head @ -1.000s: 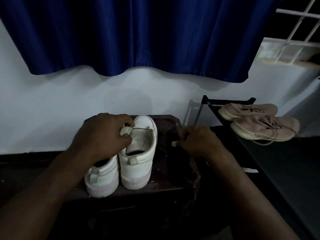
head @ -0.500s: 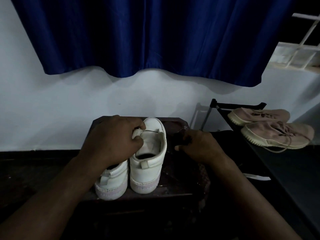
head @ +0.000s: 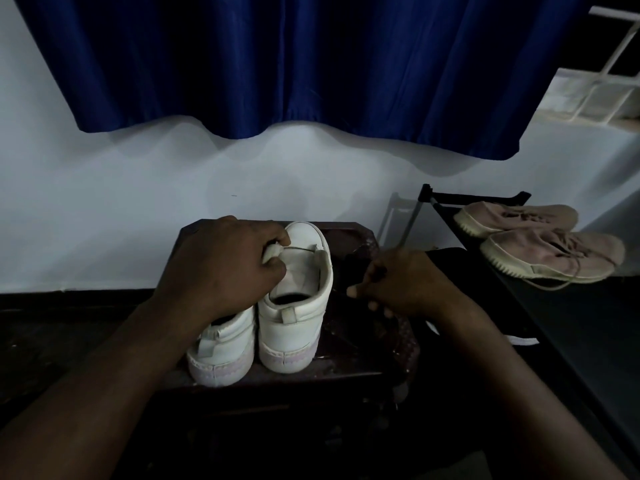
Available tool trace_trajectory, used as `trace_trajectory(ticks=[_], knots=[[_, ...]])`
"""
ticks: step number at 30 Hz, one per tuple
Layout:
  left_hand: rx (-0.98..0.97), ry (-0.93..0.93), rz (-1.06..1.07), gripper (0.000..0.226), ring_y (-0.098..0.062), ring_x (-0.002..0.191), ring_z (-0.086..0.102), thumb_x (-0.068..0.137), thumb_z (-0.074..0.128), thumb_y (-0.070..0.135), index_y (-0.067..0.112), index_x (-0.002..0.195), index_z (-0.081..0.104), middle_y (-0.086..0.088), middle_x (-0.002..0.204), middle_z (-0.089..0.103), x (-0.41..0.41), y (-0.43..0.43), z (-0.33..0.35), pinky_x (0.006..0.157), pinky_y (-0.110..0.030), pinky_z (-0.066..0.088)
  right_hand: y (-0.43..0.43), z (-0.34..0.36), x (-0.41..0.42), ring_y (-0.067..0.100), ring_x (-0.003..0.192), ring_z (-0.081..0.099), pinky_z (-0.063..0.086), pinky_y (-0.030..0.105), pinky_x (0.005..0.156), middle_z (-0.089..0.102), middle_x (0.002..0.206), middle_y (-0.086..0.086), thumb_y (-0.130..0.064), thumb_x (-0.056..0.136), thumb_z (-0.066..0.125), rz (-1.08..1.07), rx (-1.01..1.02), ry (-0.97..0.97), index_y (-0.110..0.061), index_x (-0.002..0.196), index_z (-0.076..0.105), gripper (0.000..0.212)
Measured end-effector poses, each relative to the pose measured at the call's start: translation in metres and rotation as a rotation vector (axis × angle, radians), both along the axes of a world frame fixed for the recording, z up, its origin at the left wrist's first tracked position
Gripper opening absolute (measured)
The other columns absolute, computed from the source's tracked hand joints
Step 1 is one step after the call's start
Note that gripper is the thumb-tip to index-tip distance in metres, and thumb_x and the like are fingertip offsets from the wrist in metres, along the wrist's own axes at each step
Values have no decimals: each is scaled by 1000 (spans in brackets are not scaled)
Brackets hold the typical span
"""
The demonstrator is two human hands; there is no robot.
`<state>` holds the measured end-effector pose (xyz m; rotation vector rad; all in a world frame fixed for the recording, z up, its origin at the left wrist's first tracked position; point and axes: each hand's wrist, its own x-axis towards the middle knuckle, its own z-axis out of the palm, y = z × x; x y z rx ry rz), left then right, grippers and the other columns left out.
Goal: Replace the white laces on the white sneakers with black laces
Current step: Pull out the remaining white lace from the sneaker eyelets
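White sneakers [head: 294,327] stand heels to camera on a dark table [head: 346,368]. The left hand [head: 221,265] has its grip clamped on one shoe's tongue; the right hand [head: 405,285] curls beside it, its grip too dim to tell. Lacing appears under way; next, a lace tip must find an eyelet.

Two white leather sneakers [head: 225,348] [head: 298,327] standing as one pair, two dusty-pink fabric lace-up shoes [head: 516,218] [head: 554,252] lying as a second pair, one dark wooden stool [head: 346,362], one deep blue cloth curtain [head: 311,64] hanging, one black metal shoe rack [head: 588,341], one white barred window grille [head: 609,64], two bare hands showing, left hand [head: 221,268] and right hand [head: 405,282].
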<state>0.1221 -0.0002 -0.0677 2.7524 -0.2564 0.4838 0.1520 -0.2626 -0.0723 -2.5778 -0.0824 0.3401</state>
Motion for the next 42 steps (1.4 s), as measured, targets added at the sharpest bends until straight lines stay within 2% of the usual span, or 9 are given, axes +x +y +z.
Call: trace_trajectory(ticks=[3,10,16,21,25,28,32,37,42], knots=[[-5,8,1,43,-16,91,64,72,50,53,46,111,67,17,90,71,-1,-1,1,82,-37,52,13,-6,1,11,74,69,62,35,74,71,79,-8,-58,67,89,72,-219,-124,-25,79,69,40],[-8,25,10,40,-15,84,62,73,48,52,46,109,66,22,69,55,-3,-2,3,80,-38,52,33,-10,-8,27,101,69,58,37,84,70,108,4,-38,81,75,116,-309,-197,-21,106,70,30],[-9,13,11,44,-14,89,63,72,46,54,46,110,67,21,77,60,-4,-3,4,81,-36,51,43,-15,-7,31,99,70,47,33,74,73,104,9,-38,85,66,102,-319,-302,-18,95,70,23],[-15,18,15,43,-12,90,63,74,47,54,47,112,66,21,90,70,-5,-5,5,82,-36,51,25,-9,7,15,69,70,58,33,69,75,73,2,-31,85,72,-8,27,-187,-15,75,77,19],[-28,35,21,41,-10,91,65,75,49,53,46,112,66,22,96,72,-7,-6,8,83,-37,52,8,3,4,17,75,66,53,31,68,77,85,7,-14,95,68,-133,693,15,-17,80,69,15],[-35,34,18,40,-10,91,64,75,51,52,45,111,68,20,97,71,-8,-6,7,84,-36,51,10,9,2,18,73,68,52,27,66,76,88,9,-13,100,63,-118,993,55,-16,90,66,11],[-219,42,-24,30,0,87,62,78,61,48,43,105,73,19,100,62,-7,-6,8,80,-27,49,20,16,-1,15,66,63,49,24,59,74,86,9,-13,100,65,-68,1106,-26,-13,95,70,6],[-542,-81,-51,15,1,83,66,88,76,23,32,100,78,17,88,73,-11,-22,22,75,-16,48,27,19,-2,18,66,63,50,26,59,75,94,14,-5,99,64,-12,1239,-34,-11,99,67,7],[-464,-11,-37,14,6,82,65,92,72,22,33,96,79,18,79,74,-12,-30,24,67,-3,42,25,20,-7,23,77,76,59,28,70,78,105,15,11,95,57,47,1216,-110,-5,104,75,25]])
